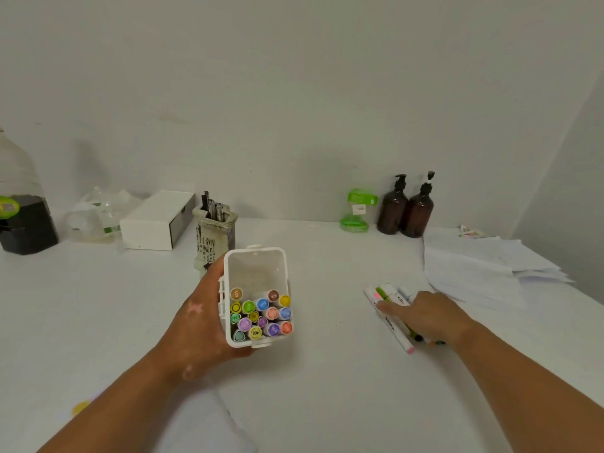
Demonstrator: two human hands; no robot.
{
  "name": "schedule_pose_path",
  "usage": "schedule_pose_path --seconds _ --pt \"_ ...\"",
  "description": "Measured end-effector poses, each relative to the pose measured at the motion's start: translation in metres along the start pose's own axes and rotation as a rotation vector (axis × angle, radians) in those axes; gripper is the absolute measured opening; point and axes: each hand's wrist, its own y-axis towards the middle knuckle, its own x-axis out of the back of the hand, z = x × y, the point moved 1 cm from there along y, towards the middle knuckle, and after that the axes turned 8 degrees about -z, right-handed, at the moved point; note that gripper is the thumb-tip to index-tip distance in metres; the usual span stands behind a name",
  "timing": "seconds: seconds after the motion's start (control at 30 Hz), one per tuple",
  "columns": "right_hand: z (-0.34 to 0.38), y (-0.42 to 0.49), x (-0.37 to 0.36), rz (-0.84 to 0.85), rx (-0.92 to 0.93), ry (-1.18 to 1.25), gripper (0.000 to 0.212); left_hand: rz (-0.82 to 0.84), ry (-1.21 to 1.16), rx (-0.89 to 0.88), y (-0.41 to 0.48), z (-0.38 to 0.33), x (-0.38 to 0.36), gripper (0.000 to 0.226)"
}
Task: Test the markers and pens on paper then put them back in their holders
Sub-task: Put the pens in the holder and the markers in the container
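The left hand [202, 325] grips the marker box [258, 276], while the right hand [428, 317] lies flat on loose markers [389, 300] on the surface [327, 371].

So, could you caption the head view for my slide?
Left hand holds the marker box; right hand touches loose markers.

So my setup is just a plain white wall [294, 93] straight ahead, with a second wall [575, 178] angling in on the right to make a corner. The white surface [327, 397] runs right up to both. Lighting's soft and even, only faint shadows. Along the back sit a white box [153, 220] and brown pump bottles [420, 210].
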Motion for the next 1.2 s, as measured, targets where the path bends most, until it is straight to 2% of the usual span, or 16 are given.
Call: schedule_pose_path --seconds 0.17,0.27,0.4,0.53,0.83,0.9,1.0,1.1,1.2 --pt "0.029 -0.002 -0.008 0.054 0.044 -0.026 0.048 0.01 0.004 0.018 -0.001 0.009 0.001 0.102" --pt "0.041 0.001 -0.013 0.039 0.092 -0.058 0.052 0.011 0.016 0.009 -0.001 0.011 0.001 0.101" --pt "0.057 -0.004 -0.014 0.107 0.171 -0.072 0.052 0.018 -0.02 0.01 -0.001 0.007 0.002 0.101" --pt "0.064 -0.01 -0.013 0.072 0.146 -0.156 0.034 0.024 -0.022 -0.039 -0.001 -0.004 0.006 0.105" --pt "0.06 -0.022 -0.004 -0.004 0.156 -0.032 0.033 0.029 0.011 -0.059 -0.005 -0.01 0.008 0.109" --pt "0.067 -0.027 0.008 0.026 0.151 0.234 0.028 0.03 0.026 -0.057 -0.004 -0.01 0.008 0.11" --pt "0.093 -0.045 0.045 0.199 0.215 0.984 0.024 0.034 0.037 -0.038 -0.004 -0.009 0.008 0.109" --pt "0.131 -0.074 0.089 0.301 0.512 1.538 0.026 0.038 0.012 -0.008 -0.003 -0.008 0.007 0.108" --pt "0.169 -0.101 0.106 0.353 0.843 1.76 0.03 0.025 0.014 -0.016 -0.003 -0.012 0.008 0.107"
